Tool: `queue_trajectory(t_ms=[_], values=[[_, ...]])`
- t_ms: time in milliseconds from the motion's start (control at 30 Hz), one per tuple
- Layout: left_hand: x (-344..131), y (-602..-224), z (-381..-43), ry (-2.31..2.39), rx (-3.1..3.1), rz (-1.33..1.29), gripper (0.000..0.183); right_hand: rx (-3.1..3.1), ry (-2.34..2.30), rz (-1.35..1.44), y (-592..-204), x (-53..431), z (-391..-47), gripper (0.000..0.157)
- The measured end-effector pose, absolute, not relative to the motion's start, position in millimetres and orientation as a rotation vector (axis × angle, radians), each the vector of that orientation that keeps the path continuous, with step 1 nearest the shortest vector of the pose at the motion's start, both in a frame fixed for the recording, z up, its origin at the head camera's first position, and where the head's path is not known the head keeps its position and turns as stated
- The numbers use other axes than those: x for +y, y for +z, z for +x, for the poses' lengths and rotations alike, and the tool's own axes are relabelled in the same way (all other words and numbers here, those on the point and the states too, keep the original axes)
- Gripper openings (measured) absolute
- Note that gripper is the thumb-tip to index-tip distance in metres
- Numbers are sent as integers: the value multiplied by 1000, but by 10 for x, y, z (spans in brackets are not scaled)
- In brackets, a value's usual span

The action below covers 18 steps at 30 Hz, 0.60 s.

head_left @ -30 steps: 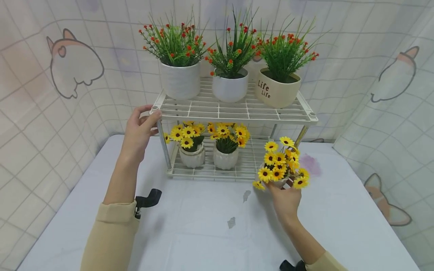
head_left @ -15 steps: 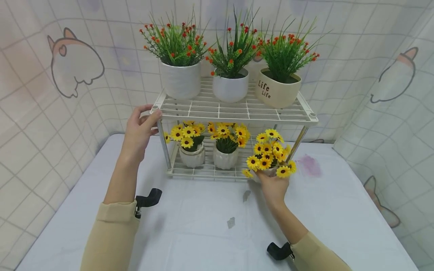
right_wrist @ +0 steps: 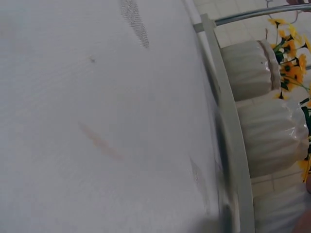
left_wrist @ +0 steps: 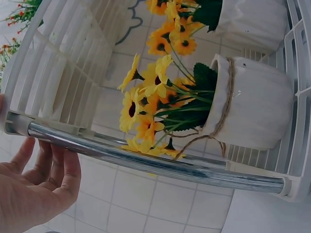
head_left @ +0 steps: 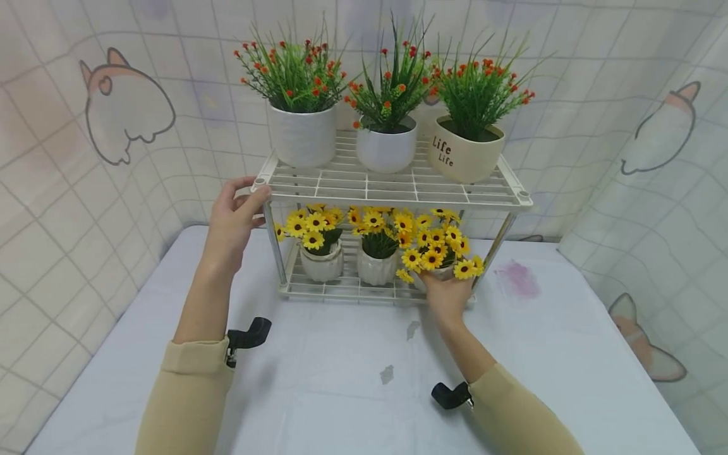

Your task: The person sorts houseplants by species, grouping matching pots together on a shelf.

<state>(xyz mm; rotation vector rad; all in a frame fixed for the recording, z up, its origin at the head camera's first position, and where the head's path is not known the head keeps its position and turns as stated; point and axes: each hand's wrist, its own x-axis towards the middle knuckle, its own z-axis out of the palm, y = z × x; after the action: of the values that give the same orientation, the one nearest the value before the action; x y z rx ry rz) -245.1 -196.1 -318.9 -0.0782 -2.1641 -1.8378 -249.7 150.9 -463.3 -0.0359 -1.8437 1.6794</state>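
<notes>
My left hand [head_left: 229, 221] grips the front left corner of a white two-tier wire rack [head_left: 398, 203], thumb on top. In the left wrist view its fingers [left_wrist: 65, 170] lie against the metal post [left_wrist: 155, 162]. My right hand [head_left: 449, 298] holds the white pot of a yellow-flowered plant [head_left: 435, 246] at the right end of the lower shelf. Most of that pot is hidden by the hand and flowers in the head view; part of the pot [right_wrist: 277, 211] shows in the right wrist view. Beside it stand a middle potted plant [head_left: 378, 266] and a left one [head_left: 323, 264].
On the top shelf stand three red-flowered plants: a left white pot [head_left: 303, 136], a middle white pot [head_left: 387, 148] and a cream pot [head_left: 466, 151] lettered "Life". The rack stands on a white-covered table [head_left: 318, 373] before a checked curtain [head_left: 199, 95].
My right hand has moved left and back with its yellow-flowered plant, from the rack's front right corner to the lower shelf beside the middle pot. The left hand stays on the rack corner.
</notes>
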Motion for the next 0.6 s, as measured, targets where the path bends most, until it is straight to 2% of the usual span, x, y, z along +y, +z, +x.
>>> queue_trajectory(t_ms=[300, 600], values=[[-1951, -3197, -2447, -1857, -2152, -78, 62, -1903, 1641, -131, -4671, 1529, -2688, 76], [-1968, -3203, -2439, -1867, -2147, -61, 63, -2021, 1640, -143, -4670, 1578, -2680, 76]])
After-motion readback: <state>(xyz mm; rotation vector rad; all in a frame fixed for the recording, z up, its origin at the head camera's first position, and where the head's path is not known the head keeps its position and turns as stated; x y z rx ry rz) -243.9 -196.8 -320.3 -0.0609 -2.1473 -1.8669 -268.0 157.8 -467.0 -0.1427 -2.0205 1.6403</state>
